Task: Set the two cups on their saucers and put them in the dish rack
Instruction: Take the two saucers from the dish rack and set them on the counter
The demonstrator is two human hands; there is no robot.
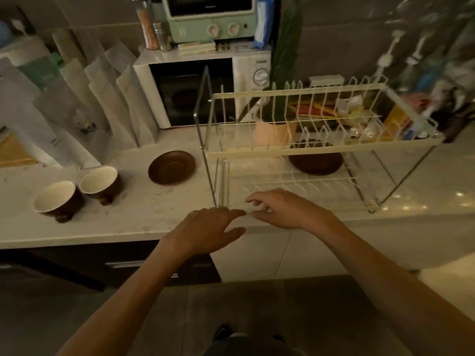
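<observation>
Two brown cups with white insides stand side by side on the counter at the left, one nearer (pixel 55 200) and one farther (pixel 99 182). A brown saucer (pixel 171 167) lies bare on the counter to their right. A second brown saucer (pixel 316 160) sits on the lower tier of the two-tier wire dish rack (pixel 321 147). My left hand (pixel 209 231) hovers at the counter's front edge by the rack's near left leg, fingers relaxed, holding nothing. My right hand (pixel 279 210) is just beside it, fingers loosely spread, empty.
A white microwave (pixel 195 91) with a green toaster oven (pixel 210 16) on top stands behind the rack. Paper bags (pixel 102 98) line the back left. The rack's upper tier holds packets and a pink cup (pixel 272 133). Dark drawers sit below the counter.
</observation>
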